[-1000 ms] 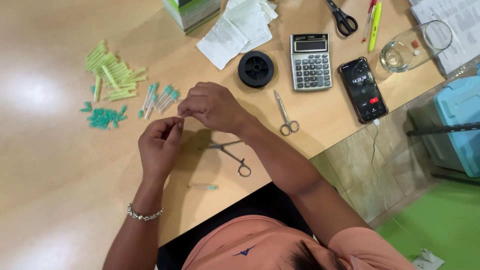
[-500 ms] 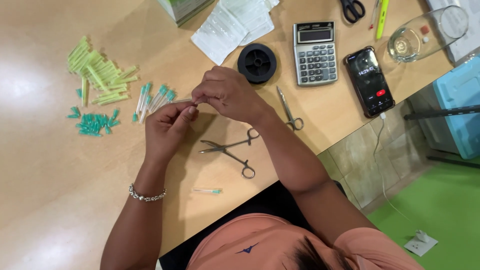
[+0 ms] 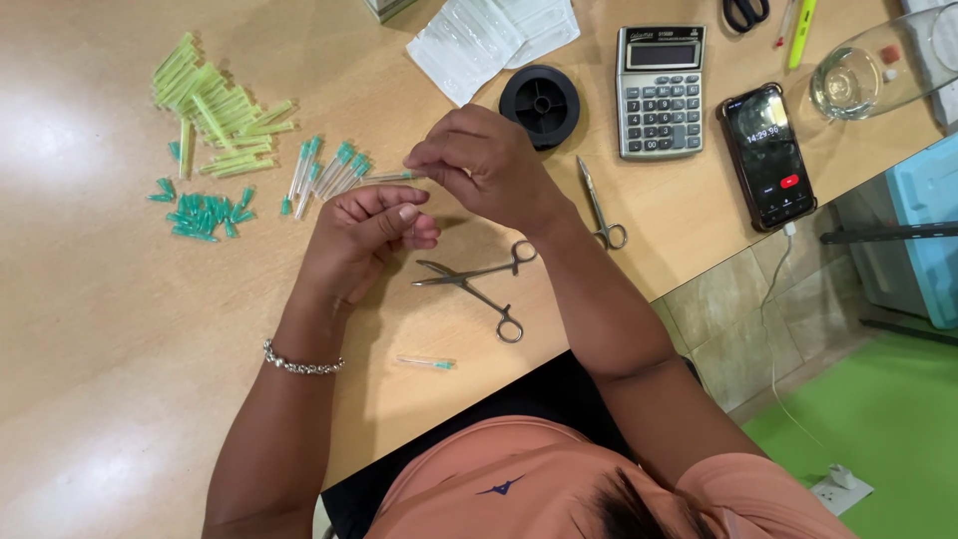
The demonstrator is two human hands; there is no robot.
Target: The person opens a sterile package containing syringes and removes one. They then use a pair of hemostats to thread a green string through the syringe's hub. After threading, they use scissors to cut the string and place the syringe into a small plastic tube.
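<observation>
Up above the pale wooden counter [image 3: 90, 329], the right hand [image 3: 489, 165] is pinching a thin needle tube [image 3: 391, 177] while the left hand [image 3: 364, 235] is curling loosely beneath — forceps [image 3: 477, 284] lying just beside, green floor [image 3: 878, 429] showing beyond the edge.

scissors [image 3: 745, 12] cut off, glass [image 3: 878, 65] partly cropped

Screens and packaging on my counter [image 3: 120, 399]: a grey calculator [image 3: 660, 92] with a narrow dark display strip along its top, upright rectangle, far side. Just right of it, a black phone [image 3: 767, 156], tilted, screen lit with pale digits and a red button. Left of the calculator, flat white paper pouches [image 3: 489, 38], overlapping. At the top edge, a green-and-white box corner [image 3: 387, 8].
</observation>
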